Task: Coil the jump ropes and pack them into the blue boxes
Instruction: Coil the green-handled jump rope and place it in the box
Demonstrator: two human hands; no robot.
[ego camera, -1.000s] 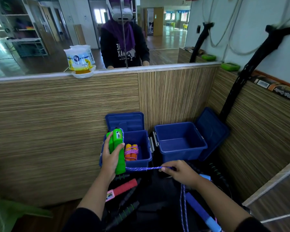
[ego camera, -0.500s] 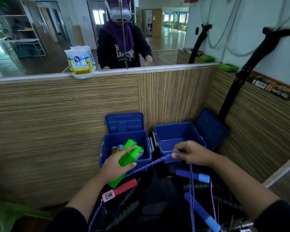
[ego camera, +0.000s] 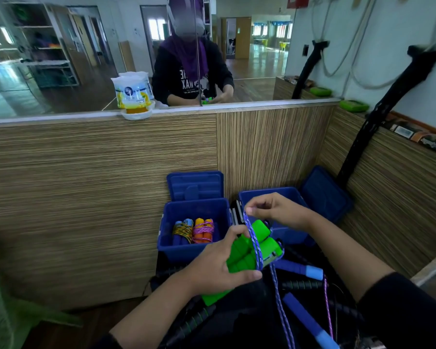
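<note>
My left hand (ego camera: pixel 218 267) grips the two green handles (ego camera: pixel 252 248) of a jump rope, held together and tilted up to the right. A purple braided rope (ego camera: pixel 256 244) loops across them. My right hand (ego camera: pixel 275 209) pinches that rope just above the handles; the rest of it hangs down past my lap. The left blue box (ego camera: pixel 173 244) stands open and holds two coiled ropes, one with blue handles (ego camera: pixel 183 231) and one with orange handles (ego camera: pixel 204 230). The right blue box (ego camera: pixel 287 234) is open behind my right hand, its inside mostly hidden.
Loose ropes lie on the dark surface in front of me: blue handles (ego camera: pixel 305 270), a black-and-green handle (ego camera: pixel 194 321). Wood-grain walls close in the corner. A white container (ego camera: pixel 134 96) stands on the ledge below a mirror. A black strap (ego camera: pixel 378 114) leans at right.
My left hand has brought the green handles to the right and tilted them. My right hand has come up and left, carrying the purple rope across the handles.
</note>
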